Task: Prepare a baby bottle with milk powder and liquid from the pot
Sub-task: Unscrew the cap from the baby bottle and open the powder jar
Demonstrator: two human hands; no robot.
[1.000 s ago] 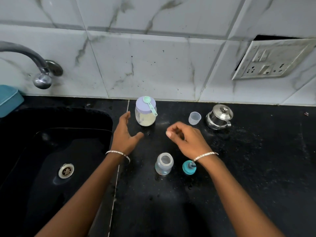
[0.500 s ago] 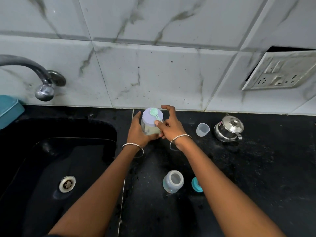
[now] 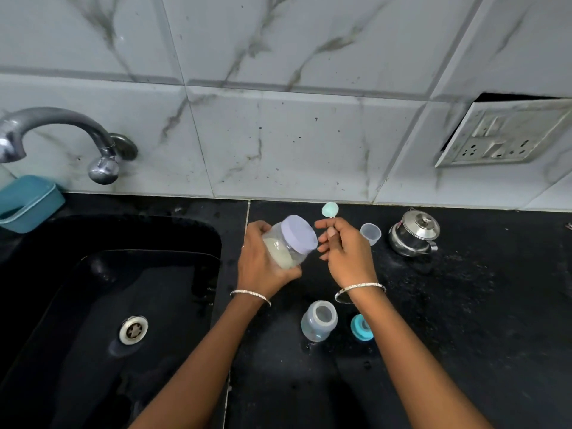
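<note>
Black stone counter [image 3: 464,335] runs under a wall of grey-veined marble tiles [image 3: 278,134], with a black sink [image 3: 93,305] sunk into it on the left, a curved steel tap [image 3: 102,162] over the basin and a teal tub [image 3: 28,202] at the far left edge. A tilted socket plate [image 3: 501,140] hangs on the wall at the right. From the head camera, the person's left hand [image 3: 263,264] is wrapped round a clear powder jar [image 3: 289,243], lifted off the counter and tipped so its lilac lid [image 3: 298,233] faces to the right; pale milk powder sits in the lower part of the jar. Just beside it, the right hand [image 3: 346,255] pinches the handle of a mint-green scoop [image 3: 330,209] between thumb and forefinger, bowl end up, the other fingers loosely curled. Both wrists wear thin silver bangles. Behind the right hand stands a small clear measuring cup [image 3: 371,233], and to its right a lidded steel pot [image 3: 414,233]. Nearer the person, the open baby bottle [image 3: 318,320] stands upright on the counter, with its teal cap [image 3: 360,328] just beside it, partly hidden by the right forearm.
</note>
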